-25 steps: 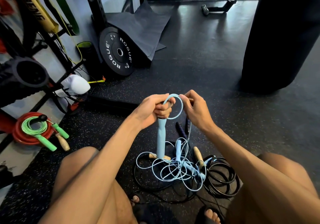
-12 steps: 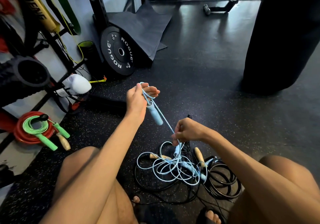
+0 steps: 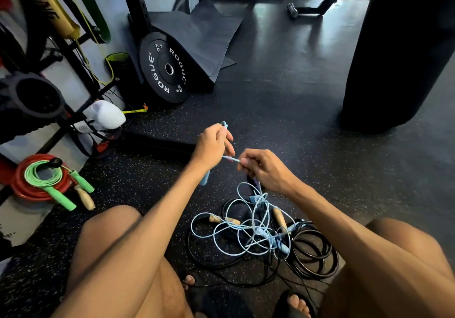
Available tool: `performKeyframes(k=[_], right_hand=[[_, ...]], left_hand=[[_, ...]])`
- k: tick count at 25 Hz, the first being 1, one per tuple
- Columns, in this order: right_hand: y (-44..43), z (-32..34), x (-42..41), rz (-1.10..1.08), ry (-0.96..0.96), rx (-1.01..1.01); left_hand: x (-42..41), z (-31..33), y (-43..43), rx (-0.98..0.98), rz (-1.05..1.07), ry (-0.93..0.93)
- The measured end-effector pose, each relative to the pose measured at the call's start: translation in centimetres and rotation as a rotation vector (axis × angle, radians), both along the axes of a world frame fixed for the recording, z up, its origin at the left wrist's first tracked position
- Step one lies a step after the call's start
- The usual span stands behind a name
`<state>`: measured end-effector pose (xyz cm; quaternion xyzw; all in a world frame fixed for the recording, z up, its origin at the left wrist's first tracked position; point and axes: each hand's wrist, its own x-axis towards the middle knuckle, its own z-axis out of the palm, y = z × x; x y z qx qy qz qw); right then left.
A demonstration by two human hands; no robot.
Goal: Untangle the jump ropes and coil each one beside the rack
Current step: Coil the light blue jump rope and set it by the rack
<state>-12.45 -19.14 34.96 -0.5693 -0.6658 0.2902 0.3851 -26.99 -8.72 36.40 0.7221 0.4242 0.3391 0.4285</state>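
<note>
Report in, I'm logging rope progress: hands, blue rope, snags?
Left hand grips handle; right hand pinches cord. Rest of blue rope on floor, tangled with black rope. Aside, green rope lies coiled.

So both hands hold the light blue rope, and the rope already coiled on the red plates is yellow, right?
Not quite. In the head view the coiled rope on the red plates is green, not yellow. The left hand and right hand do both hold the light blue rope.
</note>
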Motion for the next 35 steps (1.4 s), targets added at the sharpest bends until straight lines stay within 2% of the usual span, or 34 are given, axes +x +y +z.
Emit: performKeyframes(k=[2, 6, 10, 13, 16, 19, 23, 25, 28, 30, 32, 35], right_hand=[[0.3, 0.0, 0.2, -0.079, 0.032, 0.061], [0.9, 0.1, 0.9, -0.278, 0.085, 0.121], [1.1, 0.2, 1.4, -0.383, 0.169, 0.170], [1.2, -0.1, 1.4, -0.395, 0.201, 0.124], [1.4, -0.5, 1.4, -0.367, 0.300, -0.030], [1.4, -1.7, 1.7, -0.279, 0.348, -0.259], [1.0, -3.4, 1.6, -0.192, 0.108, -0.491], [1.0, -4.1, 1.7, -0.185, 0.033, -0.512], [1.4, -4.7, 2.4, -0.153, -0.243, -0.514], [1.2, -4.7, 2.3, -0.178, -0.356, -0.518], [1.0, -4.4, 1.8, -0.219, -0.284, -0.459], [0.8, -3.6, 1.3, -0.164, -0.041, -0.304]], left_hand=[[0.3, -0.2, -0.4, -0.044, -0.109, 0.079], [0.7, 0.7, -1.3, -0.348, -0.307, -0.039], [0.5, 1.3, -2.0, -0.515, -0.468, 0.012], [0.4, 1.7, -2.4, -0.623, -0.556, -0.028], [0.3, 1.8, -2.2, -0.740, -0.544, -0.206], [0.0, 1.8, -1.5, -0.768, -0.458, -0.449], [-0.7, 1.8, 0.1, -0.750, -0.307, -0.728], [-0.8, 1.8, 0.3, -0.703, -0.232, -0.797], [-0.6, 1.7, 0.0, -0.631, -0.116, -0.808], [-0.5, 1.6, -0.1, -0.600, -0.073, -0.805], [-0.4, 1.5, 0.1, -0.558, -0.031, -0.799], [-0.2, 1.3, 0.4, -0.417, 0.041, -0.751]])
